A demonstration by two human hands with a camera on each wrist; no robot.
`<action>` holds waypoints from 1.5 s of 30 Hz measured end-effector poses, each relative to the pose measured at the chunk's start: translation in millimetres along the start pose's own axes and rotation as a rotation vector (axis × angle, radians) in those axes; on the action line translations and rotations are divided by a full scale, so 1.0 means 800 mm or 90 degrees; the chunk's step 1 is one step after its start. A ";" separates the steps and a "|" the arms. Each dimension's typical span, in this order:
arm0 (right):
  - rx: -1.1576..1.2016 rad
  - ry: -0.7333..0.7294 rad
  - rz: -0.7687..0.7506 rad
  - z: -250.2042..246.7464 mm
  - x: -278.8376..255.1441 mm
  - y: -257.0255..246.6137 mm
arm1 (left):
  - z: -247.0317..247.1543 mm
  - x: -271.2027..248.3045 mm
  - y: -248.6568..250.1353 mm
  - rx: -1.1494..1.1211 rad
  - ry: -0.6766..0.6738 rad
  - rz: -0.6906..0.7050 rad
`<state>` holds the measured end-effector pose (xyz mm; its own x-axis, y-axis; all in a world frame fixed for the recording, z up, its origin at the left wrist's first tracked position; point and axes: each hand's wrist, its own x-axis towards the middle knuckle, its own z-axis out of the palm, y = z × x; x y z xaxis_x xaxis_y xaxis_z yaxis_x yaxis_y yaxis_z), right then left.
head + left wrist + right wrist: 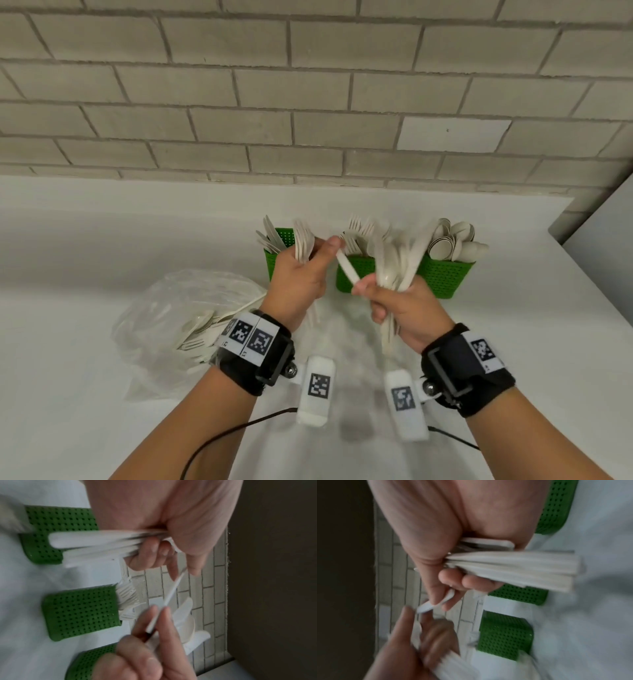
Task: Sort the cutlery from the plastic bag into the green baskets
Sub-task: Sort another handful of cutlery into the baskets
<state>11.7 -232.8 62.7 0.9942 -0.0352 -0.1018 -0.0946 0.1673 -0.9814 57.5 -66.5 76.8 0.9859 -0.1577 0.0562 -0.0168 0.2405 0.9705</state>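
left hand grips a bundle of pale cutlery; right hand grips another bundle. both pinch one white piece between them. beside, the clear plastic bag holds more. behind, three green baskets stand filled.

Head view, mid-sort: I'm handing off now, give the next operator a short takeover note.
Left hand grips a bunch of flat white cutlery. Right hand grips a mixed bundle. One single piece spans between both hands' fingertips.
Three green baskets by the wall already hold knives, forks and spoons.
Plastic bag on the counter, to the left, still holds cutlery.
Left to do: drop both bundles by type, then empty the bag.
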 end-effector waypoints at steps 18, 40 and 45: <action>-0.446 -0.095 -0.187 0.043 0.006 0.019 | 0.001 -0.023 -0.045 0.111 -0.129 0.068; -0.401 -0.152 0.056 -0.013 0.004 0.049 | -0.012 -0.027 -0.109 0.081 -0.093 -0.052; -0.186 0.037 -0.078 -0.003 0.005 0.001 | -0.019 -0.020 -0.076 0.076 -0.105 -0.032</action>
<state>15.7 -234.9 61.1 0.9953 -0.0955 0.0186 0.0059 -0.1316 -0.9913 45.2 -64.0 13.7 0.9453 -0.3243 0.0350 0.0026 0.1148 0.9934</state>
